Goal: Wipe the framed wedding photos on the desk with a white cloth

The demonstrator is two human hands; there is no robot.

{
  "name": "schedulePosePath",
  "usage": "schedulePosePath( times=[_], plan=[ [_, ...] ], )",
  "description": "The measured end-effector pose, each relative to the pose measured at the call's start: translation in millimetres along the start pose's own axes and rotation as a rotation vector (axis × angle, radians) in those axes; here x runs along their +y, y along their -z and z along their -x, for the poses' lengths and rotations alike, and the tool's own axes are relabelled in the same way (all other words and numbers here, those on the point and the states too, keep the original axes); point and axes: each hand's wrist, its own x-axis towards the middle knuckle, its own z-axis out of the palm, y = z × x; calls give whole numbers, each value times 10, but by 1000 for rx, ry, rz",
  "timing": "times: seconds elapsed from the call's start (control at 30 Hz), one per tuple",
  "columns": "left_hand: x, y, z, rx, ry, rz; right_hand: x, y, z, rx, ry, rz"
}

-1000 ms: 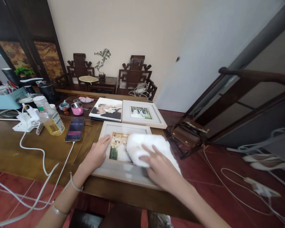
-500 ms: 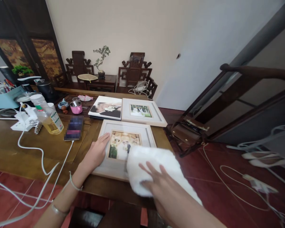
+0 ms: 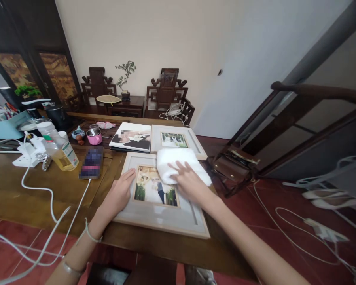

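Wooden bench (image 3: pixel 32 186) carrying three pictures, a bottle (image 3: pixel 61 148) and a phone (image 3: pixel 91 162). Nearest, lying flat at the front edge, the pale framed photo (image 3: pixel 154 213). On its upper right corner, the white cloth (image 3: pixel 178 162), pressed down by right hand (image 3: pixel 190 184), fingers spread flat, gripping nothing. Left hand (image 3: pixel 118 194) flat on frame's left border, fingers released, steadying. Apparently mid-wipe of the glass; lower half probably next, needing a firm brace.

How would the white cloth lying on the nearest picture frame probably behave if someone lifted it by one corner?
The white cloth would probably flop and hang limp: it bunches in soft folds under the right hand. It looks thick and fluffy, so likely light for its bulk. It seems unlikely to slip on the picture frame, which the left hand steadies.
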Motion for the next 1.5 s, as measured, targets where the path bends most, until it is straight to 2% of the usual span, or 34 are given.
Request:
schedulePosePath(
  times=[0.1, 0.23, 0.33, 0.43, 0.6, 0.7, 0.77, 0.83, 0.9, 1.03, 1.1, 1.17, 1.23, 1.33, 1.4, 1.5],
  plan=[
    [5, -6, -8, 12, -3, 1, -303, 62, 361, -80, 1, -70],
    [29, 8, -16, 11, 0, -5, -712, 347, 917, -260, 40, -211],
    [61, 52, -25, -56, 26, -29, -852, 409, 1021, -286, 38, -273],
    [99, 109, -42, -115, 42, -45, -761, 262, 800, -194, -37, -229],
    [127, 157, -54, -153, 80, -41, -192, -60, 146, 103, -170, -55],
    [100, 130, -39, -131, 67, -24, 75, -126, -112, 148, -167, 19],
    [72, 96, -26, -91, 37, -15, 88, -127, -128, 131, -143, 47],
    [51, 63, -16, -54, 21, -14, -37, -97, -2, 97, -123, 67],
    [43, 45, -13, -38, 17, -17, -254, -35, 240, 25, -108, 60],
    [58, 51, -22, -49, 21, -17, -686, 133, 816, -202, -2, -119],
    [67, 64, -30, -64, 23, -12, -786, 177, 1001, -255, 75, -226],
    [73, 77, -40, -78, 24, -13, -763, 179, 1045, -229, 106, -291],
    [74, 87, -47, -91, 27, -17, -614, 153, 933, -124, 74, -295],
    [65, 86, -50, -104, 28, -17, -235, 97, 538, 54, -47, -188],
    [54, 72, -44, -88, 22, -14, 13, 54, 232, 93, -102, -78],
    [36, 41, -29, -40, 10, -5, 184, -14, -48, 57, -46, 4]
  ],
)
